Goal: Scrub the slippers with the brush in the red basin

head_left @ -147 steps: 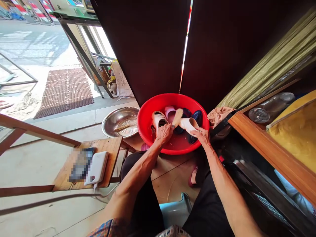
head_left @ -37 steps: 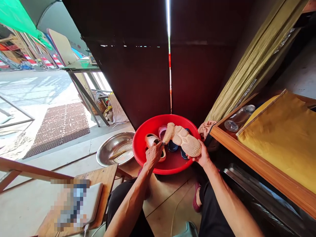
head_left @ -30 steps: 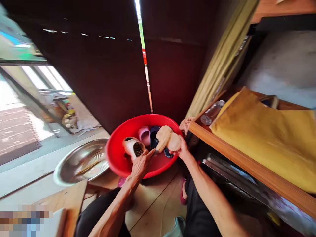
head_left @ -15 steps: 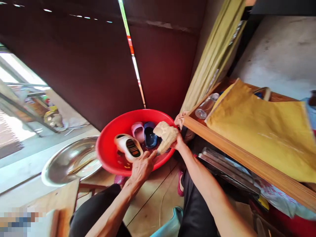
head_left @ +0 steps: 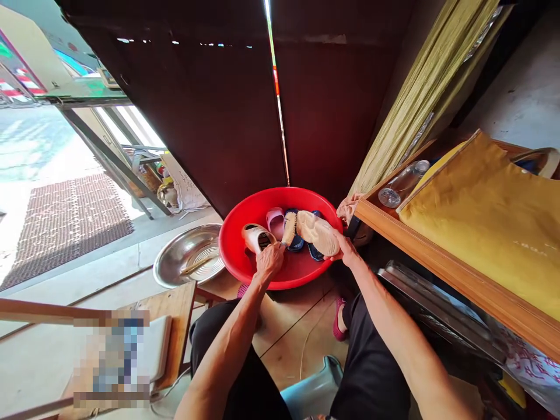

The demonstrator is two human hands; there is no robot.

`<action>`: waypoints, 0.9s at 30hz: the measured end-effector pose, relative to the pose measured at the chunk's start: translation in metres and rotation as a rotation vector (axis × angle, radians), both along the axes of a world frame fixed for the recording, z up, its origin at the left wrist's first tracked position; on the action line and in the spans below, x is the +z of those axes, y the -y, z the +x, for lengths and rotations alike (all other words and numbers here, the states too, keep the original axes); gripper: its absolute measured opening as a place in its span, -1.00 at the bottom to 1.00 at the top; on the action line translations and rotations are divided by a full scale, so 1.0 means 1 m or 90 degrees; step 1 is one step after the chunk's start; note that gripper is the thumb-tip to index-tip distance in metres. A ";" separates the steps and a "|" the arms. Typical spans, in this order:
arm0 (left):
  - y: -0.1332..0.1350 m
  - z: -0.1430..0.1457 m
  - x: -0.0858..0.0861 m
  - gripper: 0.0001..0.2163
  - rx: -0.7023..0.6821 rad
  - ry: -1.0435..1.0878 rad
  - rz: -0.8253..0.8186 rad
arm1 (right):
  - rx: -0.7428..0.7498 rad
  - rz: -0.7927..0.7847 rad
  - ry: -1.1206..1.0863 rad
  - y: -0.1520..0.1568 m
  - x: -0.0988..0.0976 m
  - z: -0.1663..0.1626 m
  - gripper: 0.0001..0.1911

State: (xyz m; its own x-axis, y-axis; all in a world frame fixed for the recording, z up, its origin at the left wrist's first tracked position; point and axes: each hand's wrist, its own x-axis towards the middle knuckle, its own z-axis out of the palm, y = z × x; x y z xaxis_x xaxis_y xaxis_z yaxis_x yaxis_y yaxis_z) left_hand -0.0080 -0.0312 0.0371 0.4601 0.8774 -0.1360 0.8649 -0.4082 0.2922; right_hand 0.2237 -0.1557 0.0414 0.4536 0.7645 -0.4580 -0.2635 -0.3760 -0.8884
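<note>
My left hand (head_left: 270, 261) is closed round the handle of a scrub brush (head_left: 289, 228) with pale bristles. My right hand (head_left: 345, 249) grips a cream slipper (head_left: 318, 233) near one end, its patterned sole turned up. Brush and slipper are side by side above a red basin (head_left: 238, 265), with a small gap between them. Inside the basin lie a white slipper (head_left: 254, 235), a pink slipper (head_left: 275, 219) and dark blue slippers (head_left: 297, 244), partly hidden behind the brush and the cream slipper.
Left of the basin sits a metal bowl (head_left: 168, 256) with a wooden stick (head_left: 199, 265) in it. A wooden bench (head_left: 181, 315) is at lower left. To the right, a wooden shelf (head_left: 420, 256) holds a yellow bag (head_left: 481, 233) and a clear bottle (head_left: 400, 185). A pale blue boot (head_left: 315, 385) lies between the legs.
The brush has come off the slipper's sole and moved to its left, bristles up in view. The slipper now shows its sole more fully. The head view has shifted left.
</note>
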 end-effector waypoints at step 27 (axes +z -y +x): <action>0.029 -0.015 0.046 -0.63 -0.239 0.026 0.023 | 0.231 0.229 0.992 0.025 -0.036 -0.008 -0.01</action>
State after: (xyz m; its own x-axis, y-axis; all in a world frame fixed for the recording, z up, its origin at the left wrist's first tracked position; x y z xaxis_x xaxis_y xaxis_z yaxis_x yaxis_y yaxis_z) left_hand -0.0227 -0.0604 0.0834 0.7547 0.6509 -0.0823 0.6412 -0.7052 0.3026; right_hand 0.2162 -0.1810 0.0049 0.0634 0.8871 0.4572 0.9674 0.0578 -0.2464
